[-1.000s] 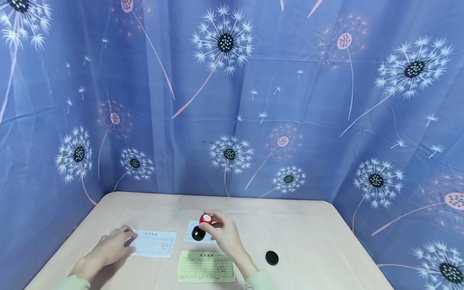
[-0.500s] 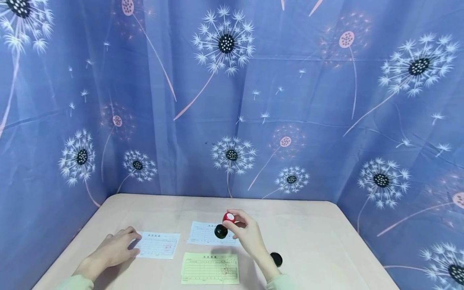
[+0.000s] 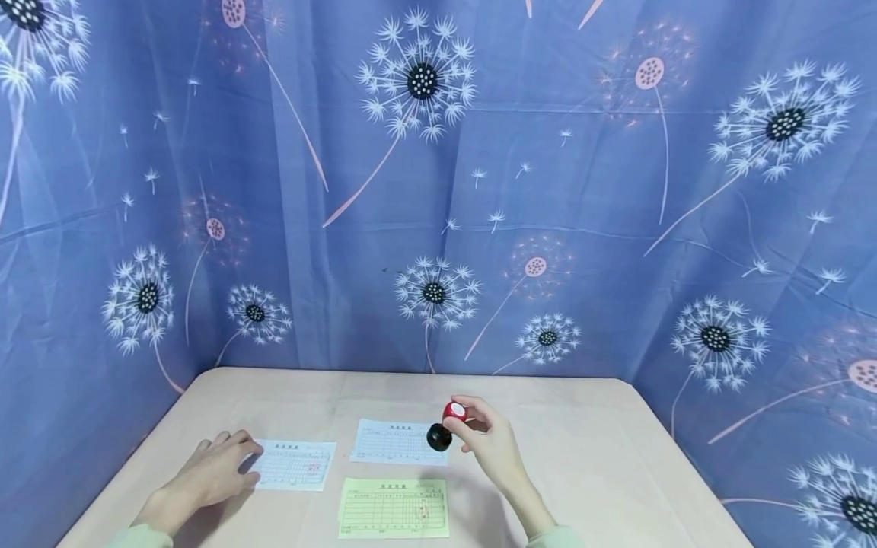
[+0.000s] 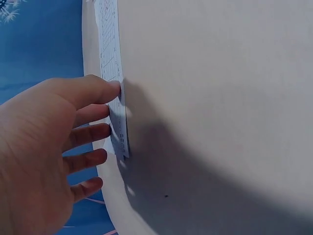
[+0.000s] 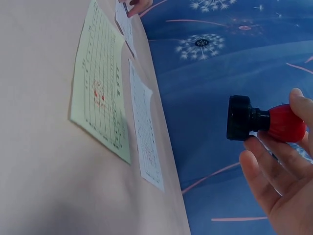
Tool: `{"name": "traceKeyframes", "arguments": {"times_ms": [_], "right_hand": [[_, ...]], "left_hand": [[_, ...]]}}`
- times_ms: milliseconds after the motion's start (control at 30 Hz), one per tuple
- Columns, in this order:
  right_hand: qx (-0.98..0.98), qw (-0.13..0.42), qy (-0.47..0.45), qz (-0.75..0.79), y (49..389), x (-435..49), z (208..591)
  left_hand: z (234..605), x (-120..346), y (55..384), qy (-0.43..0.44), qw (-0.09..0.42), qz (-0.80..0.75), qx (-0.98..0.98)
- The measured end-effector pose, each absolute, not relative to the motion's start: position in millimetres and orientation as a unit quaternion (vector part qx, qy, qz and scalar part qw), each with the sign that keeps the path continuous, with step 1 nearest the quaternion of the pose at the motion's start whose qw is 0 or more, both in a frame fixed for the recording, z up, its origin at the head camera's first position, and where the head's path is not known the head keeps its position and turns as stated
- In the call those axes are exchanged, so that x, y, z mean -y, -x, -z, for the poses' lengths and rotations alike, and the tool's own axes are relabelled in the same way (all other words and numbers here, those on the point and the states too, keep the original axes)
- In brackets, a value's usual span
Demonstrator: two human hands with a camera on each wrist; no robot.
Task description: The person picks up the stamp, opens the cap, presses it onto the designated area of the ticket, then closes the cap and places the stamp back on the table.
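My right hand (image 3: 489,441) pinches a self-inking style round stamp (image 5: 259,120) by its red knob, with the black base held clear of the table. In the head view the stamp's base overlaps the right end of a pale blue printed slip (image 3: 390,441); a red mark shows on that slip in the right wrist view. My left hand (image 3: 212,476) has loosely bent fingers at the left edge of another pale blue slip (image 3: 291,466), which bears a red stamp mark. In the left wrist view, the thumb tip lies over this slip's edge (image 4: 115,73).
A yellow-green printed slip (image 3: 393,508) with a red mark lies at the front middle of the beige table (image 3: 603,472). A blue dandelion-patterned curtain (image 3: 438,183) encloses the back and sides.
My right hand has carried the stamp rightward, uncovering most of the middle pale blue slip. The round black lid at the right is now hidden behind the forearm. The left hand stays by its slip.
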State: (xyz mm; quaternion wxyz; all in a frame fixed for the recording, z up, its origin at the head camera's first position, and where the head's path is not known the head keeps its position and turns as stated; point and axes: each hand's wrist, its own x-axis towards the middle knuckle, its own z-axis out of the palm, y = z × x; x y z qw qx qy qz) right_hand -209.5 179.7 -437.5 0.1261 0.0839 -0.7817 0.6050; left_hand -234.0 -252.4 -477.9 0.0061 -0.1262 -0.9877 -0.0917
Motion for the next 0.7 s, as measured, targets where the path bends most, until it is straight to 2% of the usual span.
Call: {"name": "traceKeyframes", "arguments": {"times_ms": [300,700], "right_hand": [[0.79,0.128,-0.059,-0.597,205,-194,432],[0.786,0.144,-0.049,-0.6,203,-210,433]], "left_hand": [[480,253,235,0.119,-0.009,0.108,0.987],[474,249,233,0.147,0.034,0.139,0.979]]}}
